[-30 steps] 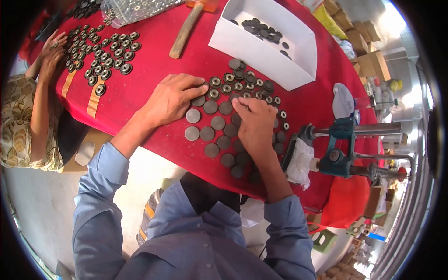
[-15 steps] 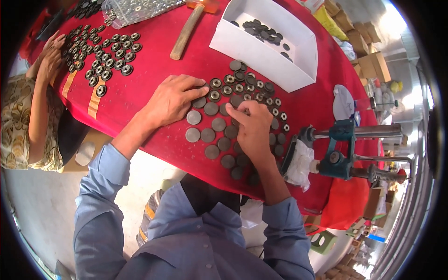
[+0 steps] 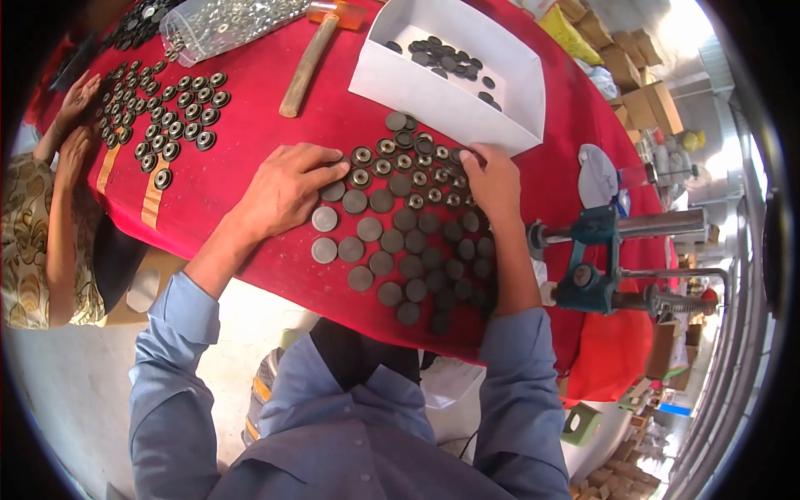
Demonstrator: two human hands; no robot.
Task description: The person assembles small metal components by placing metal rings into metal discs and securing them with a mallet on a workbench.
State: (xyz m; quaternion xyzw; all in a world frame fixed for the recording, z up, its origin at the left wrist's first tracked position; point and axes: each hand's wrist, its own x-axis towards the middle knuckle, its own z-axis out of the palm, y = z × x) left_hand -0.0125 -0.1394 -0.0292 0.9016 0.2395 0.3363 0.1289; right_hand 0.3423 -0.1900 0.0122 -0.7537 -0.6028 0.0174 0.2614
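Note:
Dark grey round discs [image 3: 351,249] lie scattered, flat faces up, on the red-covered table before me. Beyond them sit dark rings with shiny metal centres [image 3: 386,148]. My left hand [image 3: 287,190] rests palm down at the left edge of this group, fingers stretched out, fingertips beside a grey disc [image 3: 332,192]. At the group's far right is my right hand [image 3: 497,190], thumb and forefinger closed together at a dark disc [image 3: 457,156]. Whatever lies between those fingertips is hidden. My right forearm covers part of the table edge.
A white box [image 3: 450,100] holding several dark discs stands beyond my right hand. A wooden-handled mallet [image 3: 307,71] and a clear container of small metal parts [image 3: 225,29] lie farther left. A teal hand press [image 3: 587,258] stands right. Another person's hands [image 3: 77,100] are beside more rings.
My right hand has moved away from me and rightward, from over the grey discs to the far right of the ringed pieces. My left hand stays by the left discs. The view has shifted slightly.

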